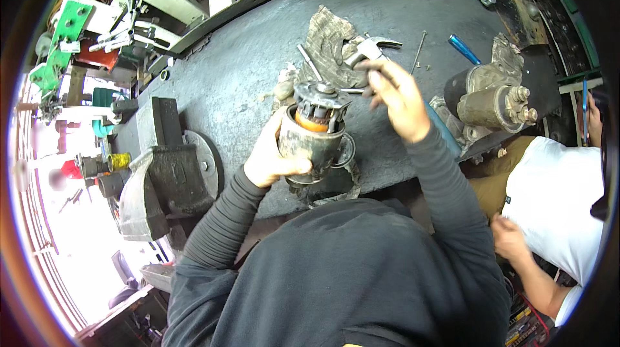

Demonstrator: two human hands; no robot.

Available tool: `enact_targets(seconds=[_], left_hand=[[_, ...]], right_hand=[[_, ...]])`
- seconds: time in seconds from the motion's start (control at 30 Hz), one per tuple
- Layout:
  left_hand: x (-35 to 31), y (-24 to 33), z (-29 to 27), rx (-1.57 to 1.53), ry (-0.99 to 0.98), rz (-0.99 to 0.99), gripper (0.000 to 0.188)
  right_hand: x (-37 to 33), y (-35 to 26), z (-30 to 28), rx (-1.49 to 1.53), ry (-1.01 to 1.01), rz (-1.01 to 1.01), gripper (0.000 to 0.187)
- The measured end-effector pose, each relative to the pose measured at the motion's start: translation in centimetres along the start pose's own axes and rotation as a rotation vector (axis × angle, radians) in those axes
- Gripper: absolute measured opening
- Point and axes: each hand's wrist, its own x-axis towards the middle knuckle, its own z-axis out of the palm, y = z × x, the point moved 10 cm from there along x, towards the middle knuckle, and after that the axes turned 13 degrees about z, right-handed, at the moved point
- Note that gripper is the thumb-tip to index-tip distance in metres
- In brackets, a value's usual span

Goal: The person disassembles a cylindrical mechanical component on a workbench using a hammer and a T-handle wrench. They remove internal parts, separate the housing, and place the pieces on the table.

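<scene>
A: Where was the part?

B: Metal housing (310, 145) was over the near side of the workbench (239, 66), mouth up. Dark-topped core (323, 97) stood proud of the mouth, orange band just below its top end. A dark part (336, 179) sat under it; couldn't tell whether the housing rested on that.

A: How should that step have been handled?

B: My read: core square to the housing axis, no side load. A cocked core could have scraped the wall or jammed. Steady support low on the housing, 1 hand for that, the other guiding the core's top end. Fingers clear of the rim, since a drop of the core could have nipped them.

A: Left hand?

B: Left hand (265, 153) was wrapped round the housing, thumb across the near wall, other fingers mostly hidden. Looked like a firm enough hold.

A: Right?

B: Right hand (402, 102) was raised, apart from the housing, fingers half bent and spread. Nothing visible in it. Fingertips overlapped the view near the hammer (376, 45) and rag (326, 34); couldn't tell if they touched either.

A: So only 1 hand carried load?

B: As far as that view showed, yes.
</scene>
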Motion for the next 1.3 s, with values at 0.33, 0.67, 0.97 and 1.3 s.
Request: enact_targets(seconds=[0.33,0.67,0.97,1.3], left_hand=[[-1.9,0.1,0.9,0.382,0.029,0.405,0.109],[-4.1,-0.5,-0.4,0.419,-0.028,0.378,0.086],[-6.3,-4.0,-1.0,0.437,-0.038,0.278,0.079],[-7.5,-3.1,-1.5,0.453,0.082,0.47,0.08]], right_hand=[[-4.1,0.0,8.5,0.492,-0.512,0.353,0.048],[-5.9,3.1,11.3,0.5,-0.61,0.825,0.071],[-7.2,4.8,12.8,0.357,-0.442,0.841,0.061],[-6.9,4.3,14.2,0.233,-0.438,0.838,0.061]])
